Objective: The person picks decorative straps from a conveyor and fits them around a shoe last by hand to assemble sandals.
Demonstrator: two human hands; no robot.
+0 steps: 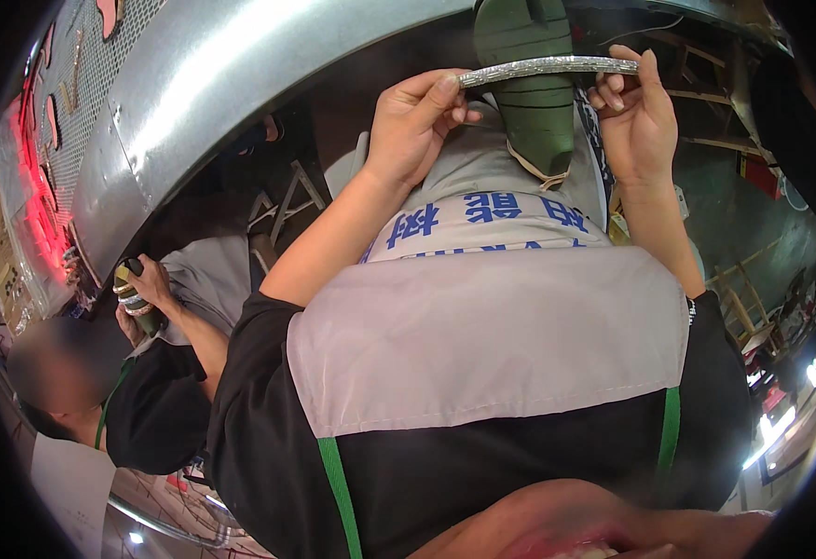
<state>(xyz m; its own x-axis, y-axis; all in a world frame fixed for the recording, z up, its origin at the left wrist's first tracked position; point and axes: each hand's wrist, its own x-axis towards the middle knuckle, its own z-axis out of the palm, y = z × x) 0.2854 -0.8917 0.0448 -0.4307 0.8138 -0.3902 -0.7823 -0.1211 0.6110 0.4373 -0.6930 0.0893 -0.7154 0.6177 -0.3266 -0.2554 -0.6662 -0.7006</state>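
A narrow silver, glittery strap point(548, 67) is stretched in a slight arc between my hands. My left hand point(417, 121) pinches its left end between thumb and fingers. The right end is pinched by my right hand point(639, 116), the thumb and forefinger pointing up. Right behind the strap, at lap height, is a dark green shoe last point(534, 116) with black lines across it and a pale insole edge at its lower end. The strap crosses in front of the last; whether they touch I cannot tell.
A curved sheet-metal edge point(212, 65) borders a perforated conveyor point(123, 70) with pink insole pieces. At the left a co-worker holds a green last with silver straps point(137, 298). A red glow point(40, 186) shows beyond. Wooden racks point(743, 298) stand on the right.
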